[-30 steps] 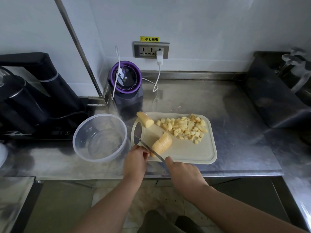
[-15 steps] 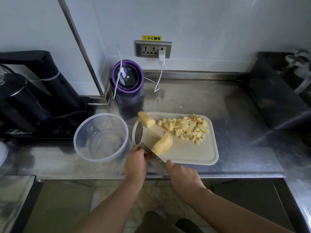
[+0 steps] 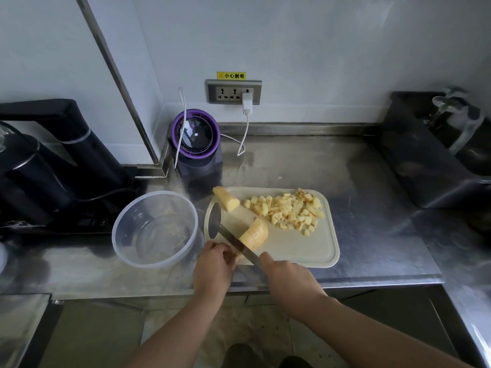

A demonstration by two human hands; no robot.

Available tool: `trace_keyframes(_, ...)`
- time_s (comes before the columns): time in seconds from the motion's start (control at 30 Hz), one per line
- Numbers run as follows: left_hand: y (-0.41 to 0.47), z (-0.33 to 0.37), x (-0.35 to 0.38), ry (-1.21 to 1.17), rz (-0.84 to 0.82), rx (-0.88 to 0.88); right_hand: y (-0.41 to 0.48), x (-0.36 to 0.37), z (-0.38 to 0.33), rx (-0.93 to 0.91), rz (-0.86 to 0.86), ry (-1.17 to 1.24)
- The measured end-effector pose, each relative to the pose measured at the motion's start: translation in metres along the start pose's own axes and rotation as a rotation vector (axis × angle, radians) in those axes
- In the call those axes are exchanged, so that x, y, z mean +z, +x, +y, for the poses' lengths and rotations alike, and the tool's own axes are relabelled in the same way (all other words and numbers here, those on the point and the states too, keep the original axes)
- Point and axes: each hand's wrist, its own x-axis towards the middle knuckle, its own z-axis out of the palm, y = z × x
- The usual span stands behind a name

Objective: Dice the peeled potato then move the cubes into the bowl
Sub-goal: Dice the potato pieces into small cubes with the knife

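- The peeled potato piece is lying at an angle on the near left part of the cutting board, with cut lines showing across its top.
- The left hand is holding the near end of this piece, its fingers curled down against it.
- The right hand is gripping the knife with its fingers closed round the handle, which the hand is hiding.
- The blade is running diagonally from the right hand toward the oval handle hole of the board, and it is crossing the potato piece just beside the left hand's fingers.
- A pile of potato cubes is sitting on the far right part of the board, apart from the piece under the knife.
- 1 more uncut potato wedge is resting at the far left corner of the board, near the cubes.
- The clear plastic bowl is standing on the counter just left of the board, with no cubes showing in it.
- A purple-rimmed blender is standing behind the board against the wall, with a white cable draped over it.
- A white charger is sitting plugged into the wall socket, under a yellow warning label.
- A black appliance is standing at the left of the counter, and a dark container is sitting at the right.
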Motion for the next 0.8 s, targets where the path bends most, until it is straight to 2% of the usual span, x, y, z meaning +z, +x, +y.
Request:
trace_keyframes(0.27,-0.002,0.011,-0.021,0.034,-0.081,0.009,-0.004,-0.032,0.022,0.04,0.154,0.034)
trace_keyframes(0.43,-0.004,0.043,-0.03,0.009,-0.077,0.175,-0.016,-0.041,0.059,0.152,0.254,0.107)
trace_keyframes(0.5,0.001,0.064,-0.023,0.015,-0.125,0.239,-0.022,-0.039,0.074,0.209,0.279,0.167)
trace_keyframes(0.63,0.019,0.104,0.009,0.228,-0.3,0.256,-0.033,-0.03,0.1,0.311,0.271,0.25)
trace_keyframes(0.8,0.028,0.117,0.037,0.441,-0.336,0.218,-0.045,-0.016,0.113,0.318,0.19,0.264)
